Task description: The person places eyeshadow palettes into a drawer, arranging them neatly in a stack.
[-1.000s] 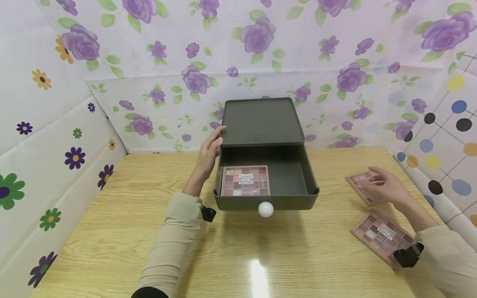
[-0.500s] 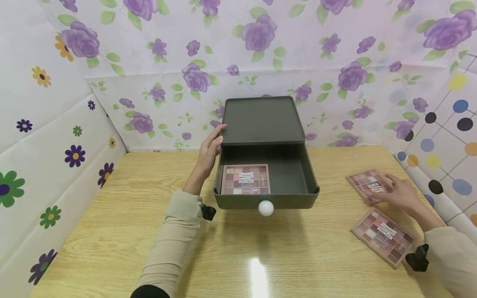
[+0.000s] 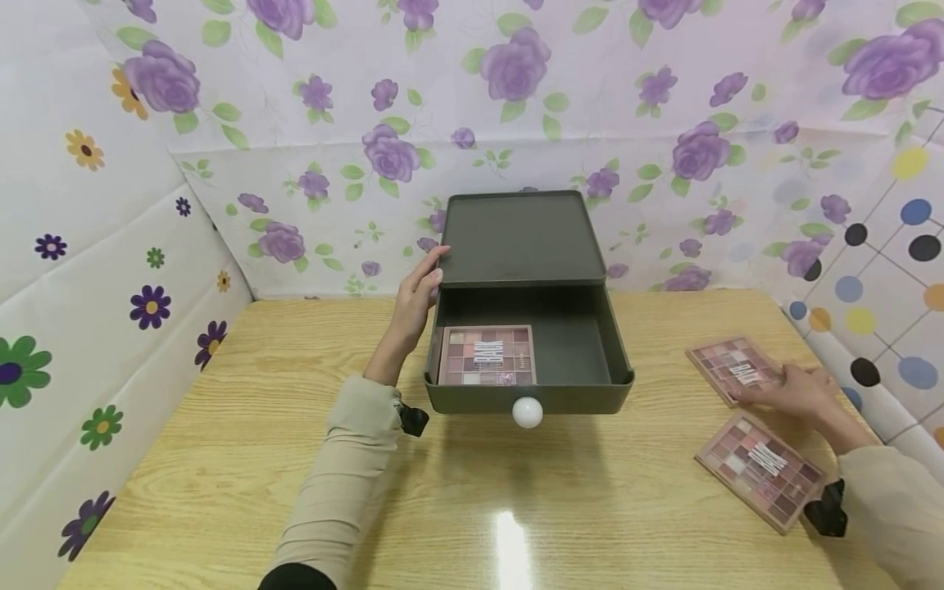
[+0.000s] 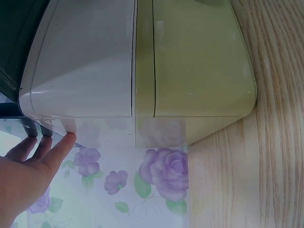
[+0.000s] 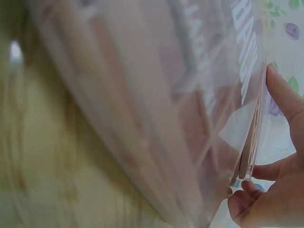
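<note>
My left hand lies along the left side of the dark green drawer box, its fingertips on the side wall. In the left wrist view, those fingers are extended against the casing. The box's top drawer is pulled out, with a white round knob. One eyeshadow palette lies in the drawer's left part. On the right, my right hand grips the right end of a second eyeshadow palette, its thumb at the near edge. A third palette lies just in front.
Below the dark drawer, the left wrist view shows a white tier and a yellow-green tier. The wooden table meets floral cloth at the back. Dotted cloth borders its right side.
My right hand has drawn back to the right over the far palette, uncovering its lettering, and now grips its right end. The left hand stays at the box.
</note>
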The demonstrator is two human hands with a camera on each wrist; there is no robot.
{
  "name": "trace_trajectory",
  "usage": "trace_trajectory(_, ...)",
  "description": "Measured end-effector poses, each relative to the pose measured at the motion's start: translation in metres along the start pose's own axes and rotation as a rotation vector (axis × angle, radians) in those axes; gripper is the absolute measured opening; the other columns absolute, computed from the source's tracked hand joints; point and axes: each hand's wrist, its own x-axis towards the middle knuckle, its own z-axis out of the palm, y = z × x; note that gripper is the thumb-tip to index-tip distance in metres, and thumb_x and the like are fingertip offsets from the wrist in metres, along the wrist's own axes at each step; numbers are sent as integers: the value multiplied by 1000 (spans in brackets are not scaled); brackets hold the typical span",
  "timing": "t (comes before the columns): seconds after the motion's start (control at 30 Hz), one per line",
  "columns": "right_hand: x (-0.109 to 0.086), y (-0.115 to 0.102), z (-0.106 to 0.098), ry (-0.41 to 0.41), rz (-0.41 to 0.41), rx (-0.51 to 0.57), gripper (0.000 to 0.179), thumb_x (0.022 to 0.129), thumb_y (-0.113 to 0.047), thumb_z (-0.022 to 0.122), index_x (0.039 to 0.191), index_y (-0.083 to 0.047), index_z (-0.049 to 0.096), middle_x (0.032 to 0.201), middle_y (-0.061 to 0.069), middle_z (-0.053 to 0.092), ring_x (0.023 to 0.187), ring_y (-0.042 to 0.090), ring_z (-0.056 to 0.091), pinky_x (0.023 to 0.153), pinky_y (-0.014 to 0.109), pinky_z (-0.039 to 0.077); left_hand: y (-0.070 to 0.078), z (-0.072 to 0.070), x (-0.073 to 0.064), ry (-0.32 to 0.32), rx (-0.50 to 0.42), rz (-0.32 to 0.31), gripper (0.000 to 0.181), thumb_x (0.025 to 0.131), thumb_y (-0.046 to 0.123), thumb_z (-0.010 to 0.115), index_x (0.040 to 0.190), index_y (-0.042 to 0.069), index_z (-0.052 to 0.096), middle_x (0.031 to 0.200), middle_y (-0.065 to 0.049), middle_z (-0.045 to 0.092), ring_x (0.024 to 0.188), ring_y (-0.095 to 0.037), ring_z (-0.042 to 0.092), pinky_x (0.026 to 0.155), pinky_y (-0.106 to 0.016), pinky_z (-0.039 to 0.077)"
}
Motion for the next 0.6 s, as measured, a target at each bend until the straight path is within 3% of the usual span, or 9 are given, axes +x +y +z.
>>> trace_trajectory(0.1,1,0,1,-9,16,3,108,72,-57,64,120,31,24,107,49,30,98,58,20,79,63,18,0,0,1,1,6,2,47,92,13,36,136,-4,37,147,-15,24,88,-7,41,70,-26,32)
trace_trajectory(0.23,0,-1,1,4,33,11,108,70,-57,66,119,30,25,107,48,32,97,58,22,80,63,17,-1,-1,1,4,7,12,47,92,13,36,135,-5,38,145,-16,27,63,-11,25,57,-26,24)
trace_trajectory(0.33,-1,-3,0,7,56,46,112,69,-56,68,123,30,19,108,48,30,98,59,24,81,63,20,-1,-1,1,2,3,14,46,92,12,36,135,-6,38,145,-17,27,68,-8,30,57,-27,24)
trace_trajectory(0.53,-2,-5,-2,10,95,178,117,69,-50,72,128,24,4,107,45,29,97,53,34,82,59,31,-1,-1,1,1,5,13,47,92,13,36,135,-5,37,146,-17,26,64,-11,26,57,-25,25)
trace_trajectory(0.6,-2,-5,-1,25,90,225,115,69,-45,74,128,24,4,107,43,30,96,50,36,82,57,32,-1,0,1,-1,0,12,47,92,13,36,136,-6,37,146,-17,24,76,-8,34,60,-26,26)
